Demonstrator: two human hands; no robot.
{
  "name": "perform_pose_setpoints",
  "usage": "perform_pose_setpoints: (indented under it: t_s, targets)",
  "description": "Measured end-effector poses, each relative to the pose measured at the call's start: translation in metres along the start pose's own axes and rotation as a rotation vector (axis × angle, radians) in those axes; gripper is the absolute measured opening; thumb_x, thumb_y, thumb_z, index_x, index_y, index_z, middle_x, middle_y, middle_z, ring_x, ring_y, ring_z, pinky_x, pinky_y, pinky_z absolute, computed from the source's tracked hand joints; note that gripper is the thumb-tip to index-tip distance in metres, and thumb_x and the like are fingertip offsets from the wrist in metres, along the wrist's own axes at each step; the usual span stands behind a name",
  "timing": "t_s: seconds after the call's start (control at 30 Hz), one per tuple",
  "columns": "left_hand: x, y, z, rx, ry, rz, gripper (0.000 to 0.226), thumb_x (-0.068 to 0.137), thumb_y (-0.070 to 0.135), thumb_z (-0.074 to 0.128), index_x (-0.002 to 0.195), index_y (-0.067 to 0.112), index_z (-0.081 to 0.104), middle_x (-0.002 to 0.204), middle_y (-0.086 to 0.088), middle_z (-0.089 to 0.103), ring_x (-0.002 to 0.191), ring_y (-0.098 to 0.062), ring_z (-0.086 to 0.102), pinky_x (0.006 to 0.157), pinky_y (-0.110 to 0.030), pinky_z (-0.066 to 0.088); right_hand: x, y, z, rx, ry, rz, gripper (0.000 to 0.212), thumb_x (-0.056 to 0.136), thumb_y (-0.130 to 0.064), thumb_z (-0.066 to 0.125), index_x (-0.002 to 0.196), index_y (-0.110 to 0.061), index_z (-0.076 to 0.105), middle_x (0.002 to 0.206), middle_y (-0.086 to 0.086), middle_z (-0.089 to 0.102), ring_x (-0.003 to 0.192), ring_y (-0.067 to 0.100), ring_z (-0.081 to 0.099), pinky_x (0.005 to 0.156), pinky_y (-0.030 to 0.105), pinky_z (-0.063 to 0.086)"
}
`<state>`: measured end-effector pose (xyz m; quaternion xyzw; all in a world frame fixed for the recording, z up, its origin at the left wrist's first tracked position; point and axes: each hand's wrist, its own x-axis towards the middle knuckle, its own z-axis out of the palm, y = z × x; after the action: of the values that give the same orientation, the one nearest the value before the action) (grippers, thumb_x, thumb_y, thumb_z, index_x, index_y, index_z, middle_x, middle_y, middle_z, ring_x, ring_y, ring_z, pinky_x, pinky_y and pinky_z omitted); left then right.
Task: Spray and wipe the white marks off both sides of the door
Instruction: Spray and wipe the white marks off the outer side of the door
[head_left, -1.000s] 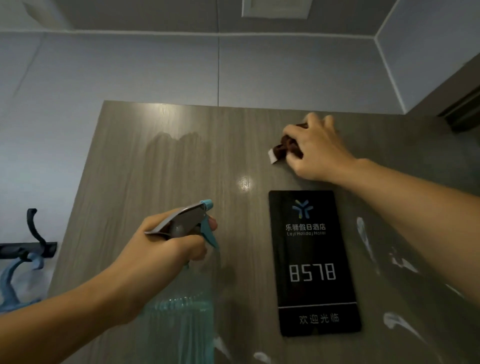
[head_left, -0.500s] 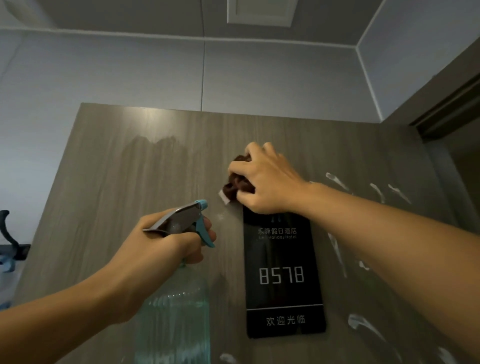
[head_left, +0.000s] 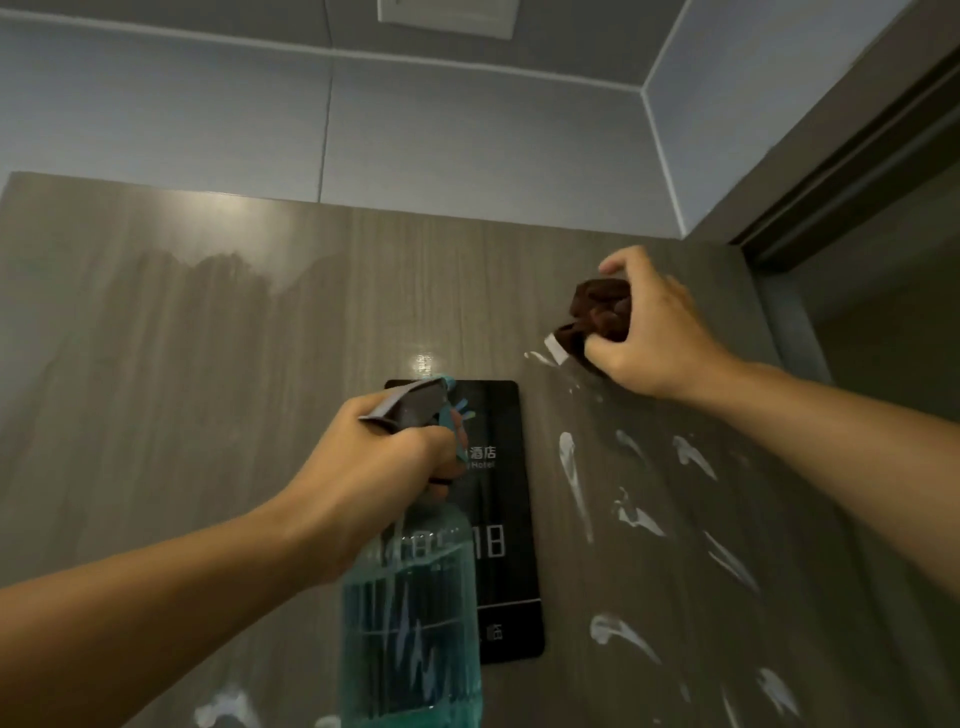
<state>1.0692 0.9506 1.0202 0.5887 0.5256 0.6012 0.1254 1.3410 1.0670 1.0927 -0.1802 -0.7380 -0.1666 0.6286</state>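
A grey wood-grain door (head_left: 218, 395) fills the view, its upper left part wet and streaked. Several white marks (head_left: 571, 467) run down its right part, and more show near the bottom edge. My right hand (head_left: 654, 332) grips a bunched dark brown cloth (head_left: 597, 312) and presses it on the door at the top of the marks. My left hand (head_left: 374, 467) holds the neck of a clear blue spray bottle (head_left: 410, 613), fingers round its trigger, in front of the black number plate (head_left: 509, 519).
The door frame (head_left: 841, 171) rises at the right, with a dim opening beyond it. Above the door's top edge are pale blue wall panels (head_left: 467, 145) and a ceiling vent (head_left: 447, 13).
My right hand has swept the cloth from above the number plate to the right, onto the top white marks. My left hand with the bottle now sits in front of the plate.
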Motion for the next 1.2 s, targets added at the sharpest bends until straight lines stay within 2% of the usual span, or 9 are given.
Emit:
perform_pose_setpoints:
  t_s: [0.1,0.2,0.3,0.47,0.73,0.83,0.93,1.07,1.2]
  targets:
    - [-0.016,0.023,0.033,-0.037,-0.059,0.046,0.028,0.087,-0.008,0.066,0.096,0.019,0.069,0.087,-0.01,0.073,0.064,-0.013,0.076,0.075,-0.039,0.063,-0.003,0.012,-0.014,-0.046,0.135,-0.043,0.048,0.078,-0.029,0.084,0.118,-0.02,0.058,0.11,0.004,0.062,0.102,0.025,0.059,0.084,0.038,0.053]
    - [-0.034,0.047,0.057,-0.021,0.037,0.155,0.017,0.09,-0.006,0.063,0.104,-0.001,0.071,0.097,-0.02,0.077,0.086,-0.031,0.079,0.073,-0.039,0.064,-0.009,0.021,-0.026,-0.036,0.243,-0.093,0.046,0.082,-0.026,0.084,0.125,-0.018,0.069,0.115,0.009,0.067,0.103,0.024,0.062,0.089,0.029,0.048]
    - [-0.035,0.059,0.066,0.007,0.007,0.176,0.009,0.095,0.0,0.066,0.103,0.0,0.071,0.086,-0.016,0.079,0.079,-0.026,0.078,0.069,-0.037,0.065,-0.006,0.027,-0.03,0.002,0.275,-0.1,0.043,0.089,-0.027,0.08,0.129,-0.017,0.068,0.119,0.01,0.067,0.105,0.021,0.061,0.091,0.027,0.044]
    - [-0.023,0.067,0.07,0.134,0.055,0.143,0.004,0.096,0.013,0.073,0.099,0.012,0.072,0.086,-0.013,0.08,0.081,-0.031,0.079,0.073,-0.038,0.067,0.004,0.038,-0.025,-0.033,0.209,-0.06,0.044,0.094,-0.03,0.074,0.133,-0.015,0.06,0.127,0.014,0.06,0.119,0.031,0.054,0.095,0.032,0.041]
    - [-0.015,0.065,0.063,0.113,0.075,0.042,0.018,0.092,0.005,0.072,0.108,-0.002,0.075,0.094,-0.021,0.079,0.09,-0.039,0.079,0.088,-0.05,0.064,0.017,0.051,-0.003,0.031,0.169,0.021,0.042,0.095,-0.033,0.072,0.131,-0.018,0.057,0.125,0.012,0.053,0.121,0.033,0.05,0.103,0.047,0.047]
    - [-0.013,0.061,0.054,0.1,0.075,0.03,0.014,0.093,0.005,0.069,0.105,0.003,0.077,0.099,-0.02,0.08,0.095,-0.042,0.077,0.093,-0.054,0.061,0.037,0.034,0.01,0.022,0.13,-0.022,0.041,0.094,-0.033,0.071,0.13,-0.019,0.057,0.126,0.014,0.049,0.126,0.036,0.043,0.105,0.04,0.04]
    - [-0.003,0.052,0.044,0.056,0.058,0.033,0.015,0.095,0.0,0.065,0.104,0.004,0.076,0.103,-0.017,0.08,0.089,-0.036,0.079,0.08,-0.047,0.066,0.053,0.009,0.032,-0.086,0.058,-0.111,0.047,0.091,-0.043,0.068,0.13,-0.022,0.053,0.125,0.011,0.046,0.122,0.034,0.041,0.104,0.044,0.041]
    - [0.013,0.042,0.038,0.013,0.054,0.011,0.015,0.096,0.0,0.065,0.104,0.007,0.076,0.104,-0.014,0.081,0.087,-0.034,0.08,0.082,-0.051,0.065,0.046,-0.01,0.053,-0.226,0.031,-0.224,0.055,0.088,-0.066,0.043,0.127,-0.028,0.05,0.121,0.004,0.045,0.108,0.027,0.038,0.087,0.042,0.041]
    - [0.014,0.039,0.038,-0.021,0.033,0.05,0.012,0.096,0.001,0.066,0.101,0.007,0.076,0.104,-0.015,0.08,0.087,-0.035,0.08,0.083,-0.054,0.064,0.02,-0.008,0.056,-0.217,-0.009,-0.312,0.039,0.098,-0.054,0.035,0.121,-0.029,0.055,0.115,-0.001,0.048,0.104,0.024,0.04,0.086,0.046,0.047]
